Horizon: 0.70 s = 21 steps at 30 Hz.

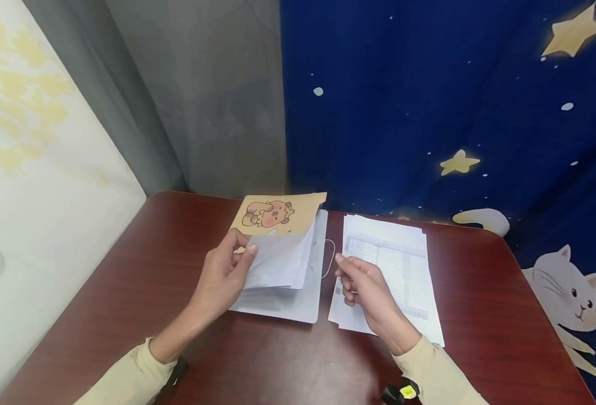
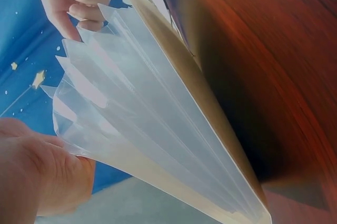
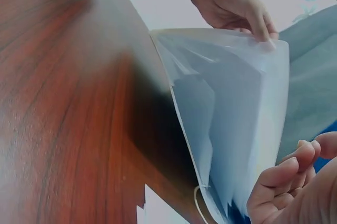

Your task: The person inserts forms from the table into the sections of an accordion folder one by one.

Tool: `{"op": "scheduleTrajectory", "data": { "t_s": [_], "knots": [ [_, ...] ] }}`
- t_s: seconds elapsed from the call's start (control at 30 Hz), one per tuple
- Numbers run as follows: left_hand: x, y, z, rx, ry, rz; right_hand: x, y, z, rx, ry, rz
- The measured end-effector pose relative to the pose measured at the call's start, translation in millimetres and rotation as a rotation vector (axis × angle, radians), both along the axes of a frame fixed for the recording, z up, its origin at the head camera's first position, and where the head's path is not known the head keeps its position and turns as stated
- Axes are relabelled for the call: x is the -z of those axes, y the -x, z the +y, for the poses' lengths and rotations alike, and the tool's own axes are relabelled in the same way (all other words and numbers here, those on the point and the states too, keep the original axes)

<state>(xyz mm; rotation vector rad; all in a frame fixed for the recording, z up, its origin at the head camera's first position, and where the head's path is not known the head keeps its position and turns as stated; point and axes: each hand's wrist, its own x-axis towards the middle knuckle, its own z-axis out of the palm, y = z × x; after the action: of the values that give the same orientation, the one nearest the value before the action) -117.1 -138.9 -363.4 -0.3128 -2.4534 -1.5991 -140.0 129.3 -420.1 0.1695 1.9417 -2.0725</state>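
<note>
An expanding file folder (image 1: pixel 291 304) lies partly opened on the table, its tan cover (image 1: pixel 305 205) printed with a cartoon bear. Clear plastic pockets (image 2: pixel 113 84) fan out between its covers, and white sheets show through them. My left hand (image 1: pixel 224 275) pinches the raised cover and pockets at their left edge between thumb and fingers. Just right of the folder, my right hand (image 1: pixel 366 284) is raised with curled fingers, holding nothing visible. A thin elastic cord (image 1: pixel 334 250) loops from the folder's edge close to the right fingertips. Below that hand lies a stack of printed sheets (image 1: pixel 414 275).
The folder and sheets lie on a reddish-brown wooden table (image 1: pixel 125 292). Behind it hang a grey curtain (image 1: pixel 216 101) and a blue curtain (image 1: pixel 404 112) with stars and a cat. A white patterned wall (image 1: pixel 34 169) borders the left side.
</note>
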Motion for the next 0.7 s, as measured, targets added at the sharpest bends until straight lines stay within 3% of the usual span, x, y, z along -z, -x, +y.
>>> {"op": "scheduleTrajectory", "data": {
  "t_s": [0.47, 0.7],
  "knots": [
    [1.9, -0.6, 3.9, 0.003, 0.021, -0.023, -7.8, -13.6, 56, 0.028, -0.142, -0.007],
    [2.2, -0.6, 5.3, 0.012, 0.015, -0.024, -10.8, -16.1, 91, 0.031, -0.291, -0.012]
  ]
}}
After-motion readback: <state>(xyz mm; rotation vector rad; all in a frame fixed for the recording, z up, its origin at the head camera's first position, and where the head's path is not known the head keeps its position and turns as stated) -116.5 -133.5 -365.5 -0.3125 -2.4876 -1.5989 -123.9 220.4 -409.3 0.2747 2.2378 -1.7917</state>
